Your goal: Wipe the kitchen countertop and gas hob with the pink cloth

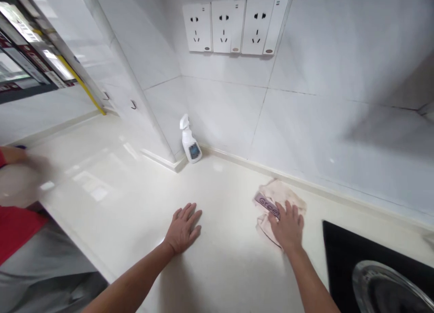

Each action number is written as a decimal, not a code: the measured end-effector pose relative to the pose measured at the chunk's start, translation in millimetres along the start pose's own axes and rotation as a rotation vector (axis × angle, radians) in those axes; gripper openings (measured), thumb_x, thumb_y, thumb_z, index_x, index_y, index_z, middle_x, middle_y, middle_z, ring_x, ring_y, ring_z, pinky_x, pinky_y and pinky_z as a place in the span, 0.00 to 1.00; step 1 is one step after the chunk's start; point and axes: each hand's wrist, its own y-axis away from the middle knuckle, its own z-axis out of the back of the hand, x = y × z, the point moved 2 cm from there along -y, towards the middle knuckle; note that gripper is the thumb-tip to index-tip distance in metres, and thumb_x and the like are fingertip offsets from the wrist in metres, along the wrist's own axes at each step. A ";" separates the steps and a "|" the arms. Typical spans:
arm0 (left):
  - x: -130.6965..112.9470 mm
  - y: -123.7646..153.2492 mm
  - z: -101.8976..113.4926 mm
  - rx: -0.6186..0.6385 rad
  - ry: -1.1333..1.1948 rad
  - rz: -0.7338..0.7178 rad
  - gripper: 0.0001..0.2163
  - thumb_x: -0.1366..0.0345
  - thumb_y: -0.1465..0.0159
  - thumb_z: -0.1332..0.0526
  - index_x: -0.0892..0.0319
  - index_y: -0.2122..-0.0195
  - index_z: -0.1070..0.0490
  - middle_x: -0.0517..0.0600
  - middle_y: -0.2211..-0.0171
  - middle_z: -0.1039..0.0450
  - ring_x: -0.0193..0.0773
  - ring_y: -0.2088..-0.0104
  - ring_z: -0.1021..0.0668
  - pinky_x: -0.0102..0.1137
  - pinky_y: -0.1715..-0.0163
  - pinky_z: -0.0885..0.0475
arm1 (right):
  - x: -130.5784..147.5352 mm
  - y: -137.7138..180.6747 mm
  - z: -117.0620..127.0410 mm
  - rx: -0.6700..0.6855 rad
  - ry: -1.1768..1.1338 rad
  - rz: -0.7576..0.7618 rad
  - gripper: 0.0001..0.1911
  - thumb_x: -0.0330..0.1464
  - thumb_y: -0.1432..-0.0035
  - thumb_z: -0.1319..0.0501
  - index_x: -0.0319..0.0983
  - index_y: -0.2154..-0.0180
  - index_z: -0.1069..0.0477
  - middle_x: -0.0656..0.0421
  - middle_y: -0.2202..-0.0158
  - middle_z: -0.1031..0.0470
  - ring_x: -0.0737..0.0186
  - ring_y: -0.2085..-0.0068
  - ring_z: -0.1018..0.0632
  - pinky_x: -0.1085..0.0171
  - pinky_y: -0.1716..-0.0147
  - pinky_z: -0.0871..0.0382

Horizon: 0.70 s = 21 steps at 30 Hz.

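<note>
Cloth (275, 200) flat on bench (220, 258) near back wall, pinned under spread right hand (287, 227), extending away toward wall. Left hand (183, 227) spread flat on bare bench, well apart.

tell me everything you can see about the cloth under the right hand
The cloth is a pale, pinkish-cream rag, soft and crumpled, with a purple band bearing lettering that is partly covered. It lies bunched flat on the cream countertop, close to the wall's base strip and left of the black cooktop. The right hand presses palm-down on its near part, fingers spread. The left hand rests flat on the counter, apart from it.
</note>
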 end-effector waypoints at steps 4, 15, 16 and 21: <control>0.7 -1.6 -0.3 0.008 0.007 0.008 0.24 0.55 0.30 0.44 0.51 0.34 0.30 0.57 0.28 0.37 0.54 0.29 0.36 0.54 0.33 0.40 | -22.3 48.8 -5.7 -0.126 -0.001 -0.075 0.35 0.49 0.30 0.56 0.39 0.32 0.35 0.44 0.26 0.46 0.35 0.25 0.51 0.33 0.30 0.53; 3.3 -6.1 1.7 -0.018 -0.008 -0.005 0.24 0.54 0.30 0.44 0.52 0.35 0.29 0.58 0.29 0.35 0.55 0.29 0.34 0.53 0.33 0.39 | 112.8 191.7 -9.8 -0.163 -0.249 0.343 0.34 0.49 0.32 0.42 0.46 0.30 0.39 0.47 0.23 0.51 0.33 0.23 0.53 0.28 0.32 0.48; 3.8 -6.4 1.4 -0.021 -0.004 -0.009 0.24 0.54 0.30 0.44 0.52 0.35 0.29 0.57 0.29 0.35 0.55 0.29 0.34 0.53 0.34 0.39 | 116.5 196.5 -6.8 -0.137 -0.279 0.400 0.33 0.49 0.31 0.43 0.48 0.29 0.41 0.50 0.23 0.52 0.35 0.23 0.52 0.30 0.32 0.46; 5.8 -8.3 -0.9 -0.024 0.010 -0.013 0.24 0.54 0.30 0.44 0.51 0.35 0.28 0.57 0.30 0.34 0.55 0.29 0.34 0.54 0.34 0.38 | 46.1 191.0 3.7 -0.284 -0.380 0.232 0.25 0.42 0.26 0.51 0.46 0.34 0.33 0.51 0.25 0.43 0.47 0.26 0.41 0.41 0.34 0.36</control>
